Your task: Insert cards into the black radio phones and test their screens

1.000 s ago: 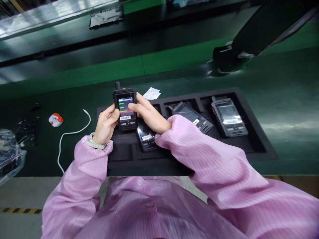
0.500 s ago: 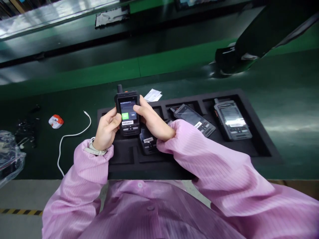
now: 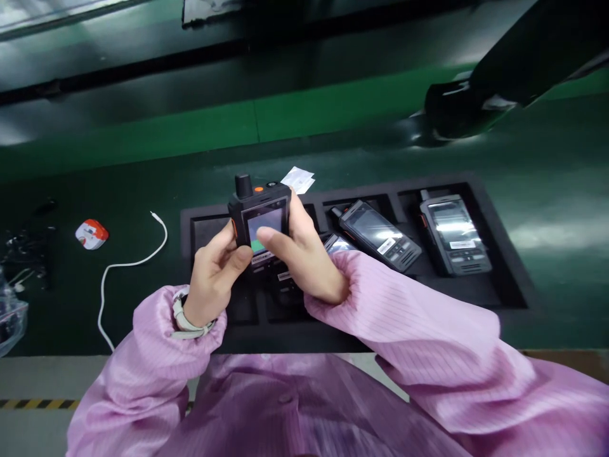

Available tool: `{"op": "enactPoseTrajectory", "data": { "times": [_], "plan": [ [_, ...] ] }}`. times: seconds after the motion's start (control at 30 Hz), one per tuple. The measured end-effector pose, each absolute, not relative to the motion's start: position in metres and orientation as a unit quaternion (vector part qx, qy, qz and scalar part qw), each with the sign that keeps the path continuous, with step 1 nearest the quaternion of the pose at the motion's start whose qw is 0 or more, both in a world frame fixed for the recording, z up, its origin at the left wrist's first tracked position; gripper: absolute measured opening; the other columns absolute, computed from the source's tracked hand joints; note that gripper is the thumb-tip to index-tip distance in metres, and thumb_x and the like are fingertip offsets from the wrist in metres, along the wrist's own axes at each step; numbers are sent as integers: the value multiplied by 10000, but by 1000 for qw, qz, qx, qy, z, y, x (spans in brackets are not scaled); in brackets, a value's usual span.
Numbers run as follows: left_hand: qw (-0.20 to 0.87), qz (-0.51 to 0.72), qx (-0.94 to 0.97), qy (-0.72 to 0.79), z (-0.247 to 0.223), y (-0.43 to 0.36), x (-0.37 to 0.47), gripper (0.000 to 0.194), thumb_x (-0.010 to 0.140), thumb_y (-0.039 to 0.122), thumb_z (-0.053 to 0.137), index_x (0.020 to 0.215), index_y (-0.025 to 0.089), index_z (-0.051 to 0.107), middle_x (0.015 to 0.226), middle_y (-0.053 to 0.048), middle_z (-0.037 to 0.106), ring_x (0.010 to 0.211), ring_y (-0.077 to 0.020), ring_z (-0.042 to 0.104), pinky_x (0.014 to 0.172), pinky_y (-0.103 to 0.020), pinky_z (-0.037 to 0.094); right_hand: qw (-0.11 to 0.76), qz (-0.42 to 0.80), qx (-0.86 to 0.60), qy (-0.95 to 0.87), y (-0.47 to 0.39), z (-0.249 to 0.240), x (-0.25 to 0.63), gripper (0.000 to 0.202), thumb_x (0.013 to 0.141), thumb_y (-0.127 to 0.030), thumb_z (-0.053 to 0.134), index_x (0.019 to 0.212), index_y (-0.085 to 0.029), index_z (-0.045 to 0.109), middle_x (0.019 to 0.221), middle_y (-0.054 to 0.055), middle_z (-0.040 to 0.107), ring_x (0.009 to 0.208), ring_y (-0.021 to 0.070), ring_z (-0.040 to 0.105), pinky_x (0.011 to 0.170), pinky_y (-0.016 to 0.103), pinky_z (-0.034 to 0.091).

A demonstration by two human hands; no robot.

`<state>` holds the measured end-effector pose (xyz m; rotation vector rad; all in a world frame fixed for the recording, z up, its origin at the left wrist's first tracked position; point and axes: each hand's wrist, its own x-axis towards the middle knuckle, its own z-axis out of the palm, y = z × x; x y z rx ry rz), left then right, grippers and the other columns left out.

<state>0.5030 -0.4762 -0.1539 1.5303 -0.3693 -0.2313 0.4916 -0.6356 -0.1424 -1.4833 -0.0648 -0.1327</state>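
Observation:
Between both hands, above a black foam tray, is a black handheld two-way radio with a stubby antenna, an orange top button and a lit screen. My left hand grips its left side, thumb on the lower front. My right hand holds the right edge, with the thumb over the screen. Another radio lies slanted in the tray, and a further radio rests in the right compartment. Beneath my right hand, more radios are partly hidden.
White paper slips lie behind the tray. To the left are a white cable, an orange-and-white object, dark cords and a clear plastic bag. A black arm-like stand rises at the back right.
The held radio has tipped so its top with the antenna and orange button shows more. It sits slightly further right, and my right thumb has moved lower across the screen. The camera view has shifted.

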Motion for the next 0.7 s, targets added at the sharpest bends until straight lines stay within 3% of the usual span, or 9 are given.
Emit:
{"op": "enactPoseTrajectory", "data": {
  "times": [0.23,0.53,0.7],
  "plan": [
    [748,-123,628,-174,-160,-476,506,435,965,404,665,1379,272,688,1318,-86,748,1238,-298,708,1064,-427,587,751,-33,-658,-51,-642,-143,486,386,942,-514,545,1220,-247,526,1080,41,665,1008,243,643,963,425,562],
    [779,-169,583,-157,-154,-474,504,399,987,400,631,1367,293,696,1278,-82,767,1234,-310,714,994,-422,634,742,-8,-668,-55,-644,-136,482,347,914,-410,528,1225,-263,481,898,20,631,1018,256,659,902,439,583],
    [783,-175,582,-132,-152,-476,507,379,964,411,668,1311,274,734,1209,-82,792,1197,-303,732,995,-415,629,729,-12,-681,-59,-643,-134,486,432,858,-307,563,1270,-250,445,980,29,636,1052,240,648,944,426,572]
  ]
}}
